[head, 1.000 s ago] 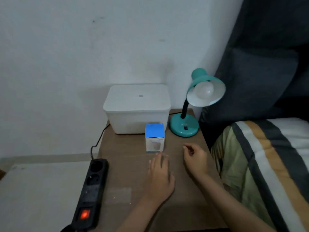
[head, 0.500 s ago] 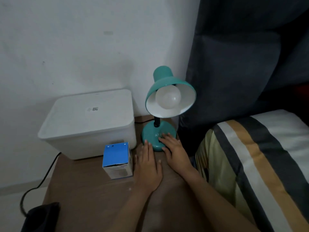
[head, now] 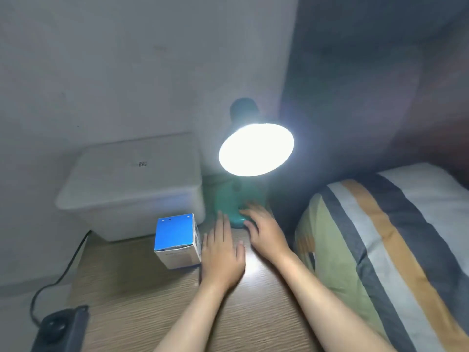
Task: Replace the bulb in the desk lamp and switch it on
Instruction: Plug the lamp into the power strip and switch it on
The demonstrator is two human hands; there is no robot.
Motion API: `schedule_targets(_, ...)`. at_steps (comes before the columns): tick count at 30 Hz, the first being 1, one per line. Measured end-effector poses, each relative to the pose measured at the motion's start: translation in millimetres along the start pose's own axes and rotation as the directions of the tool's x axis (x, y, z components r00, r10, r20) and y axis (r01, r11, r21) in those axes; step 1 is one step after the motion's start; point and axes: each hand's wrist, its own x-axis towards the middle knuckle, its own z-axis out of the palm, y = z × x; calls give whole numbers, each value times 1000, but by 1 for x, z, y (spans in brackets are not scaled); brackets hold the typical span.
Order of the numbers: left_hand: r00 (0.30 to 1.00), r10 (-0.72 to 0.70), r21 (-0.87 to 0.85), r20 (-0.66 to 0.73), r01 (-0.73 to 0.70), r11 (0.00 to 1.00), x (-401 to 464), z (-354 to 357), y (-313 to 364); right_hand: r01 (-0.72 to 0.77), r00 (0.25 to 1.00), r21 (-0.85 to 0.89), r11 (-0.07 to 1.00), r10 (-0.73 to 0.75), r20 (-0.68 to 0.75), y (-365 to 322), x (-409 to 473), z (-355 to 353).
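The teal desk lamp (head: 245,110) stands at the back of the wooden table (head: 177,313), its shade glowing bright white with the bulb (head: 256,149) lit inside. My right hand (head: 264,232) rests with its fingertips on the lamp's round teal base (head: 228,199). My left hand (head: 220,252) lies flat on the table, fingers together, just in front of the base and holding nothing. A small blue-topped bulb box (head: 176,241) stands next to my left hand, on its left.
A white lidded storage box (head: 132,184) sits behind the bulb box against the wall. A black power strip (head: 61,329) with its cable lies at the table's left edge. A striped pillow (head: 388,250) lies to the right.
The lamp has come on; its shade now glows bright. Both hands moved forward from mid-table to the lamp base, and my view came closer.
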Motion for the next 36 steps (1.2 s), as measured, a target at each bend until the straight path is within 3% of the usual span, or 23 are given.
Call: schedule_targets(36, 999, 6, -13, -38, -7, 1000, 2, 3, -1, 5, 1000, -107, 994, -3, 18, -7, 0, -3)
